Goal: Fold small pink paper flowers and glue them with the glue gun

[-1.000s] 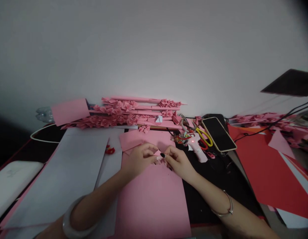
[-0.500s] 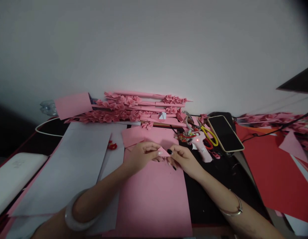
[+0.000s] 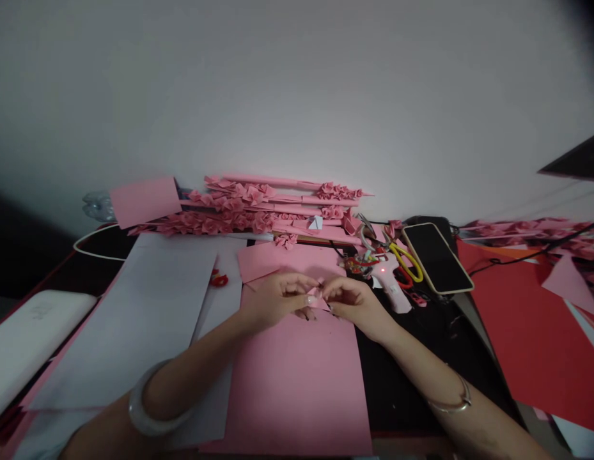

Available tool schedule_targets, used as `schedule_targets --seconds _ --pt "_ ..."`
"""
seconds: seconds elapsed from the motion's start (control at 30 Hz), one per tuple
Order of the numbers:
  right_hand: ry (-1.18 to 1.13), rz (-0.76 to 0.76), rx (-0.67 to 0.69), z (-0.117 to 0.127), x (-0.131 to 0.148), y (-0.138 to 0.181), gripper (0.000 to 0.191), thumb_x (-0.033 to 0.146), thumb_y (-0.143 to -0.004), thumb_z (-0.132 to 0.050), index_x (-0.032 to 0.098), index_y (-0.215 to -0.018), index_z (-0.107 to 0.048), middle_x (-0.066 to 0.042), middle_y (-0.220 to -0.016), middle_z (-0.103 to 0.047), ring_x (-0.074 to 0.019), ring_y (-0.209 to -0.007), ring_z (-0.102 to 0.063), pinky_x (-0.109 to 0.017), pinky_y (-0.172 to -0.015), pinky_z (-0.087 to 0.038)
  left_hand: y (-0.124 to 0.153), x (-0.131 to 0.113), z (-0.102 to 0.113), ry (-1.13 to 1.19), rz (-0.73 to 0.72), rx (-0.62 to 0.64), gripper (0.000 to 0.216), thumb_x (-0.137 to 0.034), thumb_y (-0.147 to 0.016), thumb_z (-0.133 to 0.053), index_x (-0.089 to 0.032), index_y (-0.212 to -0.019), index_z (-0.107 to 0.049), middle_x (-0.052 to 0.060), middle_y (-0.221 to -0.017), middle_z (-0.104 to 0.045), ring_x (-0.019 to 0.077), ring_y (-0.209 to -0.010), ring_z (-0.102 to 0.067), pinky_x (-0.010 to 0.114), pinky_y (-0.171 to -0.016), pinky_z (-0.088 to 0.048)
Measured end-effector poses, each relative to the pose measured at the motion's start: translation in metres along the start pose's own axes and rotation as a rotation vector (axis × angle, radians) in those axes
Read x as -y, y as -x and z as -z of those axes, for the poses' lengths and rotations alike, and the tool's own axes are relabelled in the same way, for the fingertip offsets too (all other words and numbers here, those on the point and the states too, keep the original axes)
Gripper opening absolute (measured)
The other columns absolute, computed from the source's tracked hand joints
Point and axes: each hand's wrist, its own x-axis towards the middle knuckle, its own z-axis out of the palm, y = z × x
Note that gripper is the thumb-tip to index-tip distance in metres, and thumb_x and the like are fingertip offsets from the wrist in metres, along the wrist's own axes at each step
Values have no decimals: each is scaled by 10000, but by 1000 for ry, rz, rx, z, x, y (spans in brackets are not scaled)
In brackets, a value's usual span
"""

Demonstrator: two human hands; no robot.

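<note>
A small folded piece of pink paper (image 3: 318,302) is pinched between my two hands, above a large pink sheet (image 3: 297,390). My left hand (image 3: 277,299) grips its left side, with the thumb lying across the paper's face. At the right side, the bent fingers and thumb of my right hand (image 3: 357,303) close on the paper's edge. Parts of the paper are hidden by my fingers. Just beyond my hands lie a smaller pink sheet (image 3: 263,259) and a pink paper flower (image 3: 286,241).
Pink paper flower stems (image 3: 239,204) lie along the wall. On the right are a glue gun (image 3: 391,284) with a red light, yellow-handled scissors (image 3: 409,262), a phone (image 3: 438,259) and red paper (image 3: 531,338). White sheets (image 3: 128,332) and a white device (image 3: 38,345) lie left.
My right hand's fingers have curled up over the top of the folded paper, and its thumb has shifted lower. The paper has turned slightly in my hands. The view has moved slightly.
</note>
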Motion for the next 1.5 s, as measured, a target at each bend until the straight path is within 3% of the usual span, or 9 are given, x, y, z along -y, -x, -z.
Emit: schedule_targets --seconds 0.3,0.47,0.63,0.83,1.03,1.5 --pt "69 23 111 4 4 -2 142 290 -741 -754 178 -820 -713 -31 -848 -622 -161 -793 -581 -298 -722 -472 2 -2 1 16 12 113 280 -331 -683 -768 -134 -831 -635 9 -691 -682 141 -575 -677 274 -605 -547" --pt "29 11 112 3 6 -2 130 280 -726 -769 171 -761 -708 -21 -780 -622 -146 -734 -582 -276 -679 -471 2 -1 0 34 39 145 268 -310 -683 -775 -133 -826 -634 0 -682 -688 135 -591 -688 249 -613 -549" --pt "48 -40 53 -1 5 -1 246 396 -737 -741 166 -694 -663 9 -691 -558 -81 -497 -451 -208 -443 -373 0 4 1 60 40 144 298 -296 -651 -801 -135 -844 -642 6 -695 -705 143 -616 -699 253 -636 -549" --pt "180 -52 -28 -8 7 2 299 440 -810 -651 169 -712 -568 40 -617 -474 -73 -466 -399 -202 -435 -335 -1 6 1 39 48 134 317 -266 -640 -792 -143 -879 -624 -10 -657 -691 158 -613 -701 273 -641 -534" --pt "352 -12 -81 -13 2 6 214 316 -886 -541 195 -724 -472 43 -638 -432 -94 -504 -385 -223 -473 -321 1 4 -1 39 47 132 335 -204 -674 -749 -166 -943 -552 -53 -614 -641 164 -606 -706 288 -654 -531" --pt "588 102 -104 -18 -2 8 149 158 -882 -455 210 -747 -417 37 -640 -456 -118 -540 -407 -236 -538 -330 1 12 2 5 -15 184 322 -190 -749 -712 -174 -988 -498 -29 -656 -668 202 -667 -726 339 -681 -549"
